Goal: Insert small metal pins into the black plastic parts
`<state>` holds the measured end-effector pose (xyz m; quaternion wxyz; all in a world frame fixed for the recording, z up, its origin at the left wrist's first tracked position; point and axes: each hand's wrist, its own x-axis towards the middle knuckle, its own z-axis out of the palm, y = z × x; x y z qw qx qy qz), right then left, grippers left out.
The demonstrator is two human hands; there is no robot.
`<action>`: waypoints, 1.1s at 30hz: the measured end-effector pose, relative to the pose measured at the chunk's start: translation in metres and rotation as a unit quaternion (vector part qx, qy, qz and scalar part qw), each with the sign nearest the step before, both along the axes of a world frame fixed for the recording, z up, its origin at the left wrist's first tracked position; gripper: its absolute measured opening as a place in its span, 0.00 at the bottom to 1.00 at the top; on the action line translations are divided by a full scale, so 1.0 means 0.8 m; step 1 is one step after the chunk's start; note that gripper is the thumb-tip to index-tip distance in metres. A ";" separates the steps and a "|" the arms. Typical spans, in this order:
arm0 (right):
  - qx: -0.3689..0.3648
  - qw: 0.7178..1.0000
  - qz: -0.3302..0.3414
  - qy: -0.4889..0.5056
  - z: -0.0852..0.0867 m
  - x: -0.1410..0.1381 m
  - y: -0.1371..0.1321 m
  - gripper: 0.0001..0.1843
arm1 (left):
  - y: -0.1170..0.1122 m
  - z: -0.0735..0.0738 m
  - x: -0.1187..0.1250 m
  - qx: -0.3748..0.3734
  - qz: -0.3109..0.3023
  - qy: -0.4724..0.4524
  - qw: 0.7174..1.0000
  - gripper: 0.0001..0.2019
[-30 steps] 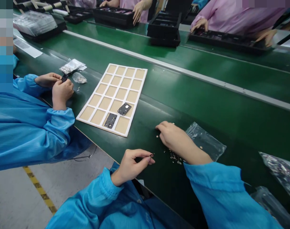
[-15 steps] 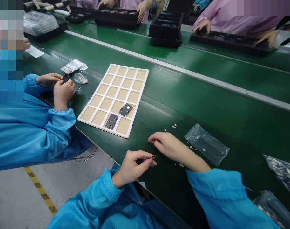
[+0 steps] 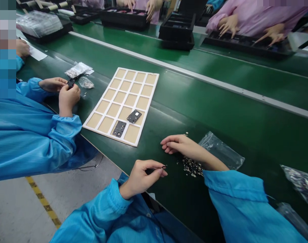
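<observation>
My left hand (image 3: 145, 177) is closed in a pinch on a small black piece (image 3: 164, 167), low over the near edge of the green table. My right hand (image 3: 180, 144) is in the air to its right, loosely bent with the fingers out, and I see nothing in it. Below the right wrist lies a loose pile of tiny dark and pale pieces (image 3: 191, 166). A clear zip bag (image 3: 223, 152) lies partly behind the right forearm. Ahead to the left is a white-framed tray (image 3: 112, 116) with tan compartments; two flat black parts (image 3: 119, 128) rest in its near rows.
At my left, a co-worker's hands (image 3: 69, 96) hold a black part near small bags of pieces (image 3: 79, 70). More filled bags (image 3: 302, 184) lie at the right edge. Across a pale strip (image 3: 194, 75), black trays (image 3: 124, 19) stand before people in pink sleeves.
My right hand has risen and shifted right, uncovering more of the small pieces. My left hand keeps its pinch almost unmoved. Across the table, a co-worker's hands have moved over a black tray.
</observation>
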<state>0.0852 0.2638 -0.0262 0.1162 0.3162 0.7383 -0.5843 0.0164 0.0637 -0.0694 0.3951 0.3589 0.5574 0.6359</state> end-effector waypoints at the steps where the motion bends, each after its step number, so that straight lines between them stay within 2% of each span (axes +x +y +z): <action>1: 0.027 0.999 -0.030 0.006 0.000 -0.001 0.003 0.12 | 0.000 0.000 0.000 -0.002 -0.001 -0.004 1.000 0.13; 3: 0.082 0.993 -0.081 0.038 0.006 0.001 0.008 0.11 | 0.000 0.001 0.000 -0.007 -0.004 -0.012 1.000 0.14; 5: 0.112 0.986 -0.089 0.082 0.019 0.012 0.006 0.12 | 0.001 0.002 -0.001 -0.003 -0.003 -0.014 1.000 0.13; 9: 0.150 0.982 -0.010 0.116 0.050 0.048 -0.033 0.15 | 0.002 0.003 -0.003 0.054 0.033 0.017 0.998 0.09; 11: 0.161 0.980 0.021 0.116 0.054 0.064 -0.060 0.14 | 0.002 0.002 -0.005 0.088 0.059 0.041 0.993 0.08; 14: 0.140 0.979 0.017 0.147 0.041 0.075 -0.093 0.14 | 0.002 -0.002 -0.007 0.110 0.072 0.052 0.990 0.07; 17: 0.115 0.976 -0.015 0.187 0.021 0.072 -0.109 0.13 | 0.001 -0.005 -0.007 0.118 0.044 0.048 0.991 0.07; 23: 0.081 0.971 -0.043 0.220 0.005 0.064 -0.119 0.09 | 0.000 -0.004 -0.008 0.141 0.021 0.041 0.989 0.05; 28: 0.094 0.963 -0.066 0.243 -0.002 0.062 -0.126 0.16 | 0.001 -0.003 -0.009 0.136 0.022 0.057 0.989 0.05; 33: 0.082 0.963 -0.090 0.239 -0.012 0.066 -0.126 0.17 | 0.002 -0.005 -0.008 0.134 0.031 0.073 0.988 0.05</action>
